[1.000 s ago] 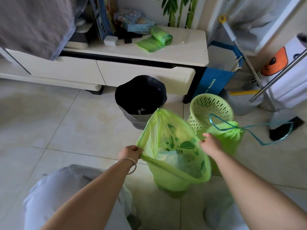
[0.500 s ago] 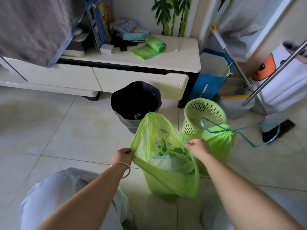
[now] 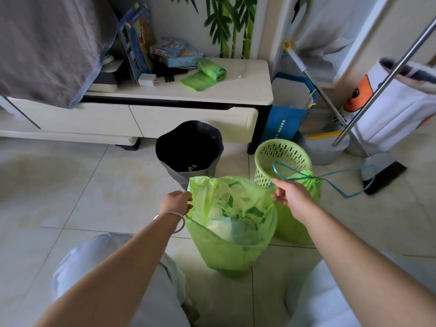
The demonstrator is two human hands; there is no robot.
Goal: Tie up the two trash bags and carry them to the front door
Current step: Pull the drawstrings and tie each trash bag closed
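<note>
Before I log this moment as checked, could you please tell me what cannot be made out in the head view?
- Contents of the open trash bag: only vague shapes show through its film.
- Contents of the tied trash bag: cinched shut, partly behind the right hand.
- Inside of the dark bin: too dark.
- Each hand's grip on the drawstring: fingers cover it.
- Front door: outside the frame.

The open green trash bag (image 3: 232, 234) is thin, see-through plastic film, a bit crinkly. The tied bag (image 3: 298, 208) beside it looks like the same stuff. Green basket (image 3: 283, 159) is hard slotted plastic, matt. Floor tiles (image 3: 77, 192) are glossy and smooth. The bangle (image 3: 173, 217) is shiny metal. The dark bin (image 3: 188, 149) is maybe matt plastic, too shadowy to say.
</note>
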